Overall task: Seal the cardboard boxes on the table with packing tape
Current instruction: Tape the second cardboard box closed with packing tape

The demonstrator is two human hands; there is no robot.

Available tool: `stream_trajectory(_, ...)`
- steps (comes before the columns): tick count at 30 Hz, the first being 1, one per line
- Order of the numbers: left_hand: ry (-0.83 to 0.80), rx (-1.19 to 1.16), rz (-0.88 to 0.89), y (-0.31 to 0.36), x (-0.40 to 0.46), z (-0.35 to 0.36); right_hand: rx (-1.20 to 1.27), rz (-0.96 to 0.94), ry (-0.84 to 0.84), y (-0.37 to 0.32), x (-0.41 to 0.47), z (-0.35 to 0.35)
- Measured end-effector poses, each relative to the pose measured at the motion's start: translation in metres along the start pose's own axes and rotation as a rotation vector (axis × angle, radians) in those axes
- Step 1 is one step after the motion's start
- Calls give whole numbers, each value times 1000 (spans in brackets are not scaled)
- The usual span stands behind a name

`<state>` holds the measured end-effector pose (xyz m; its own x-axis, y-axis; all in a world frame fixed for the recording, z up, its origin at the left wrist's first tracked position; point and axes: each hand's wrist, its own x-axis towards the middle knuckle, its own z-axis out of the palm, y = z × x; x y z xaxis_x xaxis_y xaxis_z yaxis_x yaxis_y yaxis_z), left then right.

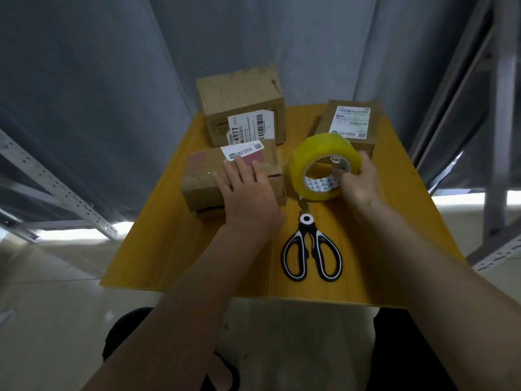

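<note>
Here a person sits at a small yellow desk (158,266), seen from above through a head-worn camera, with both bare arms reaching forward. Three cardboard boxes stand on the desk: a low box (205,179) nearest on the left, a taller box (239,94) just behind it, and a flat box (349,122) at the far right, each carrying a white shipping label.

The left hand (248,198) lies flat on top of the low box, its fingers (242,167) straight and spread, pressing down near the label as if keeping the flaps closed. The right hand (358,184) holds a roll of yellowish packing tape (310,153) upright, just right of the low box and in front of the flat box; its fingers (339,173) curl over the roll's rim and into the core, gripping it firmly. Whether the roll is resting on the desk or raised just above it cannot be told.

A pair of black and white scissors (311,249) lies untouched on the desk, nearer the person, blades pointing toward the roll.

This looks like the start of sealing the low box: the box is steadied and the tape is in hand, but no loose strip can be seen. The next move probably calls for finding the tape's free end, sticking it to the box and drawing it along the seam while the left hand holds the flaps down
</note>
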<state>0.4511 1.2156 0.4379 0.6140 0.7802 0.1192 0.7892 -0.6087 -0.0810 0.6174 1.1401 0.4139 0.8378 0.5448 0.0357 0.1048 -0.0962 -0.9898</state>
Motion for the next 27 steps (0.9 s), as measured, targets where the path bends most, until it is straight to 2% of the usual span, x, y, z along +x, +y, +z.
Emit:
stream_trajectory(2,-31,-37,-8,2,4,-3,10,14,6,6,-2,2)
stream_trajectory(6,-43,-78,133,-6,1,-2,54,46,-18,11,-2,6)
stream_trajectory(11,48,22,164,-5,2,3,64,33,-6,13,-1,8)
stream_trajectory(17,44,-79,358,-18,3,4,51,30,38,15,0,9)
stream_trajectory(21,72,-135,306,-23,6,3,33,28,48,16,1,10)
stream_trajectory(24,96,-91,278,-31,2,6,35,34,53,15,1,10)
stream_trajectory(27,43,-1,142,-40,-5,7,28,34,59,15,1,11)
